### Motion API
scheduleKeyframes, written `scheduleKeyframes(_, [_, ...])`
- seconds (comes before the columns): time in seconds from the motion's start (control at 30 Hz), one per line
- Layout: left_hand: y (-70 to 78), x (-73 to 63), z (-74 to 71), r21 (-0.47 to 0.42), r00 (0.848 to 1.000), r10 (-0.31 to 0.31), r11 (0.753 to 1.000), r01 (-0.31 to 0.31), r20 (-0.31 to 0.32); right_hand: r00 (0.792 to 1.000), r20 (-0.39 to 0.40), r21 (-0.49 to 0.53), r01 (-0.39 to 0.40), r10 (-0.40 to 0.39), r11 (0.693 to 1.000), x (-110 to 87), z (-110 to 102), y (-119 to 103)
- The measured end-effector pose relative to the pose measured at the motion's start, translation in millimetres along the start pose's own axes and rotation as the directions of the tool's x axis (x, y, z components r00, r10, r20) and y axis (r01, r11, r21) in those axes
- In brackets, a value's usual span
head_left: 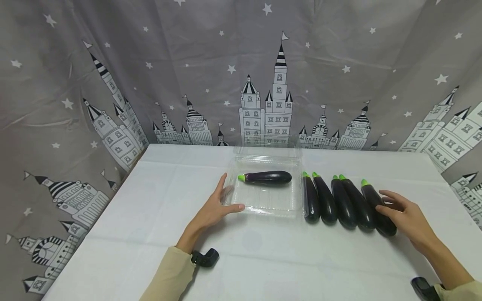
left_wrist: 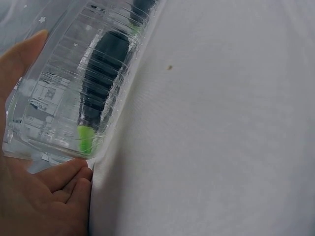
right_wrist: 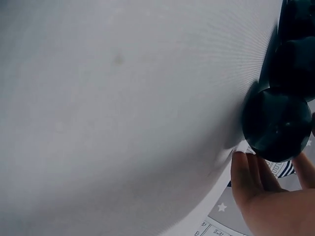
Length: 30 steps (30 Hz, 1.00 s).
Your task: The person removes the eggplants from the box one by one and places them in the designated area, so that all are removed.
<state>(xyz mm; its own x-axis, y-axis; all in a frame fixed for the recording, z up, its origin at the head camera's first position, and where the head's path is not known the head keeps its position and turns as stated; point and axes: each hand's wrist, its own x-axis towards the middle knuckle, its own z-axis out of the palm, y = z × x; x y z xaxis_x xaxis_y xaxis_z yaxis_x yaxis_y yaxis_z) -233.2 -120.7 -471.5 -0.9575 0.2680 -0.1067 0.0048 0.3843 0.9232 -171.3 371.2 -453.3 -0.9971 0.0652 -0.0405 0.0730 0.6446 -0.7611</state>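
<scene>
A clear plastic clamshell box lies with its lid folded back, one eggplant lying crosswise inside, green stem end to the left. At the box's front left corner is my left hand, thumb along the front edge and fingers spread by the left side; the left wrist view shows the fingers lightly bent by the box. To the right, several eggplants lie side by side, stems pointing away. My right hand holds the rightmost eggplant between thumb and fingers, as the right wrist view shows too.
A white cloth covers the table. Behind it hangs a grey curtain printed with castles and stars. The leftmost loose eggplant lies close against the box's right side. Each wrist wears a black device.
</scene>
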Motion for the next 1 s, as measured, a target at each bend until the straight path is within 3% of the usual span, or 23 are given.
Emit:
scheduleKeyframes(0.2, [1.8,-0.6,0.3,-0.003,1.000,-0.016,1.000,0.016,0.012,0.996,-0.076,-0.031,0.053,-0.055,0.998,-2.4,0,-5])
scheduleKeyframes(0.4, [30.5,-15.5,-1.6,-0.015,1.000,-0.012,1.000,0.012,0.020,0.982,-0.127,-0.055,0.137,-0.143,0.989,-4.5,-3,-21])
scheduleKeyframes(0.53, [37.1,-18.5,-1.0,0.006,1.000,-0.010,1.000,0.010,0.013,0.975,-0.113,-0.058,0.186,-0.192,0.981,-5.7,-1,-35])
scheduleKeyframes(0.63, [31.4,-15.1,-1.0,-0.003,1.000,-0.015,1.000,0.015,0.017,0.969,-0.091,-0.054,0.225,-0.229,0.973,-7.2,3,-46])
scheduleKeyframes(0.83, [4.6,-2.4,0.3,-0.008,1.000,-0.007,1.000,0.008,0.004,0.956,-0.038,0.014,0.291,-0.290,0.957,-8.0,14,-65])
scheduleKeyframes(1.0, [-1.0,-0.6,0.4,0.001,1.000,0.003,1.000,-0.003,-0.006,0.940,-0.006,0.058,0.341,-0.341,0.938,-5.5,26,-79])
